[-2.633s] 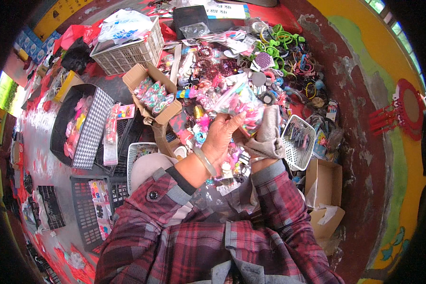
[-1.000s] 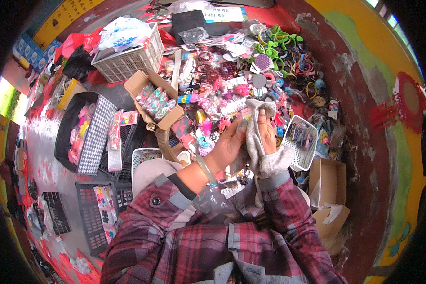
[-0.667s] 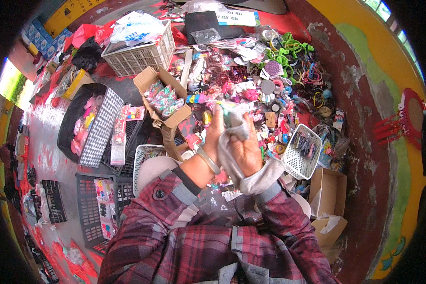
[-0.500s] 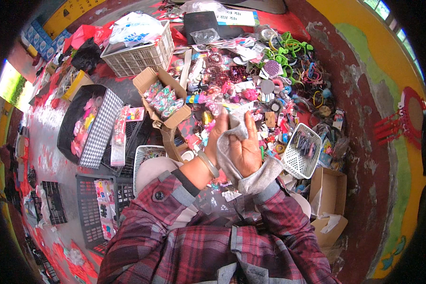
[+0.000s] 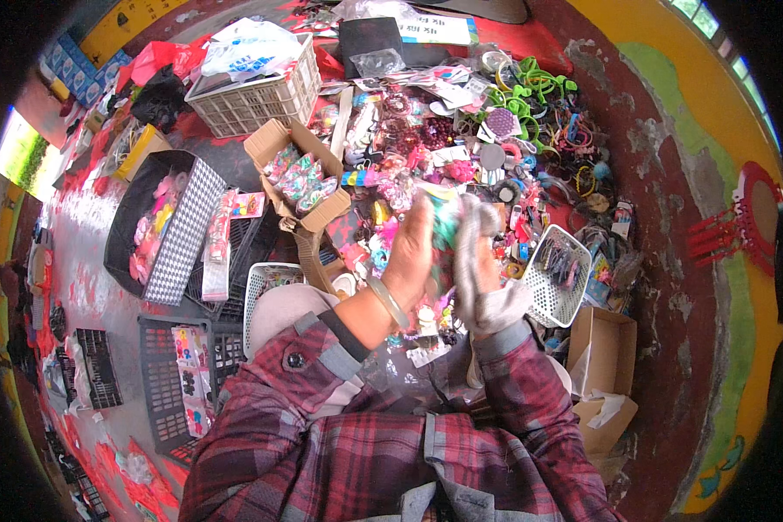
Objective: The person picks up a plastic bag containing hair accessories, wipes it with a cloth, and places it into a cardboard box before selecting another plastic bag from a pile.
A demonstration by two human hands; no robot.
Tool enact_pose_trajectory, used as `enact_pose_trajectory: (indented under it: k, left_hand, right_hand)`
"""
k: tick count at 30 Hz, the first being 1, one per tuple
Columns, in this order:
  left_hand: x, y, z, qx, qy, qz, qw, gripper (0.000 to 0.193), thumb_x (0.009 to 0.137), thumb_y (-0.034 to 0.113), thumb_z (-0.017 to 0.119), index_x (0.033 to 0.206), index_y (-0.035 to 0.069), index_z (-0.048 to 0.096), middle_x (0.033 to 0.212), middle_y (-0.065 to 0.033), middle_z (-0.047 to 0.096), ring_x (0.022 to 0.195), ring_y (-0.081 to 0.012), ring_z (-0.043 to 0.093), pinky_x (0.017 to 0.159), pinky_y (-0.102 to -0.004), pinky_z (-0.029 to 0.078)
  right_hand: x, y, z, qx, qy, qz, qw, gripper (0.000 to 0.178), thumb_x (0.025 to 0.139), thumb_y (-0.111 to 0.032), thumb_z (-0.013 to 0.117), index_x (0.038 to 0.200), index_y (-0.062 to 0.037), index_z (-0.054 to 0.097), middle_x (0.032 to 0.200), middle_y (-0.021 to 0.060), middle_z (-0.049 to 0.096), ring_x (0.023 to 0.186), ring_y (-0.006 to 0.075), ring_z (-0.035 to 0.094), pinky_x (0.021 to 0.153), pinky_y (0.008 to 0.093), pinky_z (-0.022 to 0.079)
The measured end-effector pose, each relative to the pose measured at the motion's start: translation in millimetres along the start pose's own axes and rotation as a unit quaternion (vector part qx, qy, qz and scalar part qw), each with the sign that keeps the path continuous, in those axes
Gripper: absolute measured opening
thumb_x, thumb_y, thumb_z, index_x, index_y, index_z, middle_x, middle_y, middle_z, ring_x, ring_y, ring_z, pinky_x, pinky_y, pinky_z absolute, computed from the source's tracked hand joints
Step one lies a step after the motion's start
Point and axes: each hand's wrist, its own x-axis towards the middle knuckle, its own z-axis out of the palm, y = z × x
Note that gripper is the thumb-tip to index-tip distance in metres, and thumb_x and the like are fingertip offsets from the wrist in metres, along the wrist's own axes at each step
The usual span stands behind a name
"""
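Note:
My left hand (image 5: 408,257), with a pale bangle at the wrist, is raised with its fingers stretched upward and together. Facing it across a small gap is my right hand (image 5: 487,268). A grey cloth (image 5: 467,252) runs along the fingers of the right hand and down around its wrist, partly hiding them. Something green (image 5: 445,219) shows blurred in the gap between the hands; whether either hand touches it I cannot tell. Below and beyond them spreads a pile of hair accessories (image 5: 409,157), with green headbands (image 5: 531,96) at its far right.
Left of the pile stands a cardboard box (image 5: 332,209) of small wrapped packets. A checked fabric bin (image 5: 183,230) and a black crate (image 5: 161,374) lie farther left. At right are a white basket (image 5: 541,300) and an opened carton (image 5: 605,352). A grey crate (image 5: 257,100) stands behind.
My hands have drawn apart from each other. The grey cloth, which lay between and around the fingers, now lies along the right hand, and a green blur shows in the gap.

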Motion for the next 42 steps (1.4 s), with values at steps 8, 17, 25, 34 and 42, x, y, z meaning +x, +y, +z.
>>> enact_pose_trajectory:
  k: [8,17,25,34,42]
  left_hand:
    - [9,-9,-35,0.003,0.025,-0.004,1.000,0.049,0.094,0.047,0.041,0.115,0.005,0.053,0.103,-0.0050,0.059,0.093,-0.0162,0.056,0.084,-0.0304,0.046]
    - [3,-4,-15,0.067,-0.079,0.033,0.994,0.054,0.095,0.047,0.037,0.125,0.003,0.046,0.116,-0.0072,0.057,0.102,-0.0168,0.057,0.090,-0.0308,0.046]
    - [6,37,1,-0.124,-0.006,-0.021,0.992,0.060,0.092,0.053,0.038,0.123,0.003,0.048,0.113,-0.0085,0.059,0.098,-0.0207,0.061,0.085,-0.0349,0.050]
    - [7,25,5,-0.003,-0.091,0.024,0.996,0.064,0.093,0.055,0.031,0.130,0.004,0.040,0.124,-0.0063,0.051,0.112,-0.0174,0.051,0.094,-0.0337,0.042]
    - [6,0,-4,-0.043,-0.070,-0.060,0.995,0.054,0.079,0.029,0.072,0.120,0.006,0.047,0.108,-0.0012,0.054,0.099,-0.0128,0.051,0.088,-0.0281,0.041]
  right_hand:
    - [-10,12,40,0.107,-0.014,0.189,0.976,0.041,0.097,-0.023,0.035,0.129,0.0030,0.040,0.129,0.0215,0.046,0.121,0.0326,0.043,0.102,0.0326,0.030]
    - [9,13,7,0.311,-0.004,0.193,0.931,0.057,0.091,-0.023,0.042,0.134,0.0097,0.024,0.121,0.0258,0.049,0.111,0.0350,0.051,0.095,0.0408,0.039]
    - [-12,11,12,-0.176,0.042,-0.185,0.966,0.079,0.078,-0.007,0.061,0.137,0.0126,0.011,0.122,0.0298,0.048,0.107,0.0399,0.054,0.098,0.0468,0.036]
    - [21,-8,-3,0.640,0.035,0.234,0.731,0.050,0.098,-0.037,0.035,0.130,0.0009,0.039,0.130,0.0124,0.047,0.114,0.0213,0.050,0.098,0.0349,0.040]
    - [13,18,-11,0.244,0.099,0.046,0.964,0.046,0.096,-0.030,0.042,0.131,0.0000,0.038,0.132,0.0137,0.045,0.121,0.0241,0.045,0.102,0.0383,0.036]
